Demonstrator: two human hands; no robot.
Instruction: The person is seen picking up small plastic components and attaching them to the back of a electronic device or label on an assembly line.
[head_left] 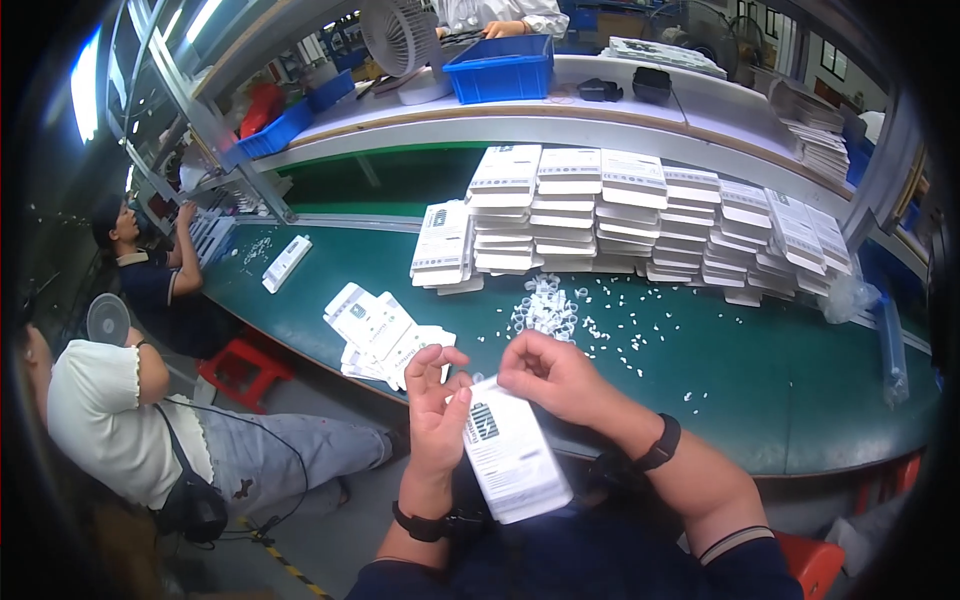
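Observation:
In front of my body, a flat white printed cardboard box [515,455] hangs tilted between both hands. My left hand [437,415] is at its left edge, the thumb against the side and the other fingers raised and partly curled. My right hand [550,378] pinches at the top edge, its fingers bent together; anything small inside that pinch is hidden. Just beyond, on the green table [730,400], is a heap of small clear-white plastic rings [545,308], with tiny white bits scattered to its right. Several flat white boxes [375,330] lie loosely piled left of my hands.
Stacked white boxes [630,215] line the table's far side. Above is a shelf with a blue bin [500,70] and a white fan [397,38]. A plastic bag [850,297] lies at right. Two people are at left, near a red stool [245,370]; another is behind the shelf.

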